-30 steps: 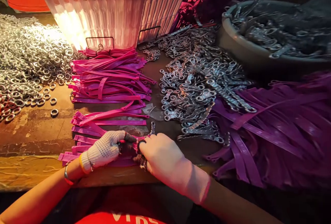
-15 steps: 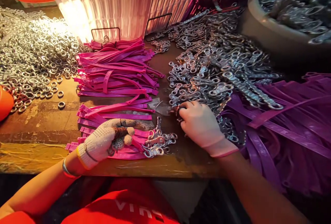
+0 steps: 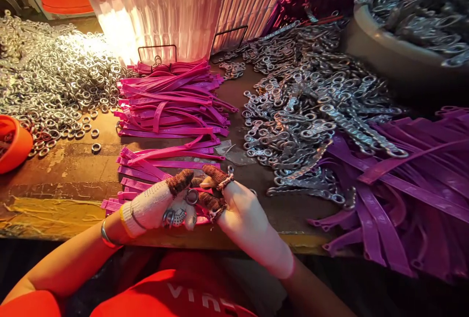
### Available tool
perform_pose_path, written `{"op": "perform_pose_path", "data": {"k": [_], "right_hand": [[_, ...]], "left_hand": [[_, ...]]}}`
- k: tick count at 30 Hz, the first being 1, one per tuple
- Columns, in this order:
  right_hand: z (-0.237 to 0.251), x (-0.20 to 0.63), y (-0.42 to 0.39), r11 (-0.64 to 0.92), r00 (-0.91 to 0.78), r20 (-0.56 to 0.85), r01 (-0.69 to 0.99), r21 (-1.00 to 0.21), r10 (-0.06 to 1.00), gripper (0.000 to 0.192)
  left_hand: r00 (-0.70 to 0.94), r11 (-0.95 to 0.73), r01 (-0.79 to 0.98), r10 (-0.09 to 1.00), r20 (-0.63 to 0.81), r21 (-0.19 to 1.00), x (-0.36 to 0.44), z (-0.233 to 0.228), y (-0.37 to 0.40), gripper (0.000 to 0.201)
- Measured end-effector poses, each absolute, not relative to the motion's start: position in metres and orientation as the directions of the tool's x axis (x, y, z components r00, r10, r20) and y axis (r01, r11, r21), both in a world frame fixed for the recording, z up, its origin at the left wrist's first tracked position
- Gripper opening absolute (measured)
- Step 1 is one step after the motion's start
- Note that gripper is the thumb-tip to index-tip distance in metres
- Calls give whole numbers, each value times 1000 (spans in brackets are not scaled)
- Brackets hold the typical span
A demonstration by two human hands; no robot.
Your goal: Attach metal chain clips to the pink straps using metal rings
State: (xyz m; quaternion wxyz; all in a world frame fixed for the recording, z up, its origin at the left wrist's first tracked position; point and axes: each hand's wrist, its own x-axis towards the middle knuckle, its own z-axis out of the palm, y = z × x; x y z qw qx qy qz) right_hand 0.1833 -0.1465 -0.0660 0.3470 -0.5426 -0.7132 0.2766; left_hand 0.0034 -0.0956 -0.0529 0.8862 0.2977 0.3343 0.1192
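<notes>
My left hand (image 3: pixel 156 207), in a white dotted glove with a dark-tipped thumb, is curled round metal rings. One metal ring (image 3: pixel 191 196) shows at its fingertips, and others (image 3: pixel 169 218) sit against the fingers. Close against it is my right hand (image 3: pixel 244 212), gloved in white with brown finger coverings. Its fingers are pinched on a metal link, whose small looped end (image 3: pixel 230 170) peeks out above them; the rest is hidden. Pink straps (image 3: pixel 172 95) lie stacked on the worktable (image 3: pixel 69 180) behind and under the hands.
Loose metal rings (image 3: pixel 62 82) are heaped at the left, near an orange cup (image 3: pixel 14 143). On the right are a pile of metal links (image 3: pixel 293 112), purple straps (image 3: pixel 395 200) and a large tub (image 3: pixel 384 38) of links. A ribbed translucent panel (image 3: pixel 176 14) stands at the back.
My right hand has moved left from the edge of the link pile to meet my left hand. A ring now shows at my left fingertips. The view has shifted slightly.
</notes>
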Motion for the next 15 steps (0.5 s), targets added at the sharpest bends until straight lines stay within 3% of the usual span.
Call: {"op": "perform_pose_path", "data": {"k": [4, 8, 11, 15], "right_hand": [[-72, 174, -145, 349, -217, 274, 621, -702, 937, 57], [-72, 170, -144, 307, -125, 288, 555, -773, 950, 62], [-70, 169, -146, 289, -58, 312, 567, -771, 948, 62], [-70, 169, -151, 263, -29, 314, 620, -739, 949, 52]], "left_hand": [[729, 743, 51, 429, -533, 667, 4, -45, -99, 57], [676, 643, -1, 564, -474, 766, 8, -36, -103, 34], [608, 547, -4, 666, -432, 837, 10, -39, -107, 34], [586, 564, 11, 665, -463, 825, 11, -48, -112, 35]]}}
